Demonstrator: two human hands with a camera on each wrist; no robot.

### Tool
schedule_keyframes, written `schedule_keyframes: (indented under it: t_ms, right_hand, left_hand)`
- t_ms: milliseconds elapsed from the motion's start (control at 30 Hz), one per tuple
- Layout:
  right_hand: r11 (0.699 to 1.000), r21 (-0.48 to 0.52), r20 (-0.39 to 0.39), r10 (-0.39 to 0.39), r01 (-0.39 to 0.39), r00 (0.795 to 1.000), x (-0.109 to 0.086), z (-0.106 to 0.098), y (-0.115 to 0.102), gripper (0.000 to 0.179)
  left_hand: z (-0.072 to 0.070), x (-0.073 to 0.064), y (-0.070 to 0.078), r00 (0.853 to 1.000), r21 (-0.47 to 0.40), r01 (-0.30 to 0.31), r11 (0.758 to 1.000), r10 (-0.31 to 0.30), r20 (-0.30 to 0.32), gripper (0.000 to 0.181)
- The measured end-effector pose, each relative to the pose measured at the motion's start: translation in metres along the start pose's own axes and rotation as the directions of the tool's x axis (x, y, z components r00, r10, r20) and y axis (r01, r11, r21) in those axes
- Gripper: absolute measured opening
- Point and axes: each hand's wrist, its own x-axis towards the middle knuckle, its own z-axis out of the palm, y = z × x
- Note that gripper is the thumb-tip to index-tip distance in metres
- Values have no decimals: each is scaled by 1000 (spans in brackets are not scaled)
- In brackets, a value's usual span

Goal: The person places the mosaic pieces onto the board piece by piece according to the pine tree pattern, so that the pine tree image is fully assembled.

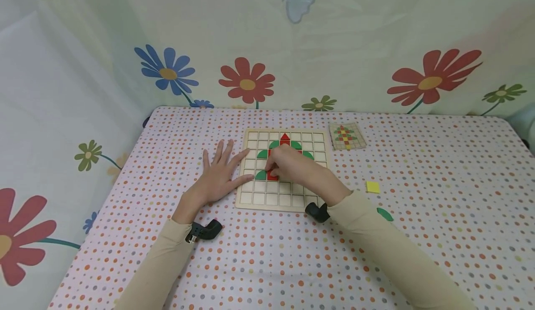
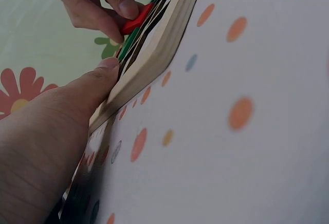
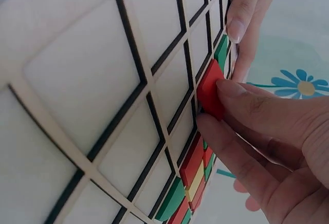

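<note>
A wooden grid board lies on the table, with red, green and yellow pieces set in some of its cells. My right hand pinches a red square tile between thumb and fingers, low over a cell. Just left of that tile sits a green curved piece. In the right wrist view, more red, green and yellow tiles show below the fingers; from the head, the hand hides part of them. My left hand rests flat with fingers spread, its thumb at the board's left edge.
Right of the board lies a pattern card showing a tree of coloured shapes. A yellow square tile and a green curved piece lie loose near the right forearm. The dotted tablecloth runs back to a flowered curtain.
</note>
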Motion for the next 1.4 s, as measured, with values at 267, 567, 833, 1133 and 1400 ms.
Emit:
schedule_keyframes:
  t_ms: [267, 567, 833, 1133, 1400]
  right_hand:
    - [999, -34, -2, 24, -24, 1000, 0, 3, -3, 13]
    - [999, -51, -9, 15, -15, 1000, -1, 4, -5, 13]
    - [996, -87, -24, 26, -28, 999, -3, 6, -10, 14]
    - [997, -68, -48, 31, -34, 998, -8, 11, -9, 14]
    - [996, 45, -5, -75, 76, 997, -37, -6, 6, 17]
  left_hand:
    - [-2, -1, 1, 1000, -13, -1, 1000, 1, -1, 78]
    - [-1, 0, 0, 1000, -10, -1, 1000, 1, -2, 78]
    - [0, 0, -1, 1000, -6, -7, 1000, 7, -9, 78]
    - [1, -1, -1, 1000, 0, -2, 1000, 2, -6, 78]
    - [2, 1, -1, 1000, 8, -1, 1000, 1, -9, 78]
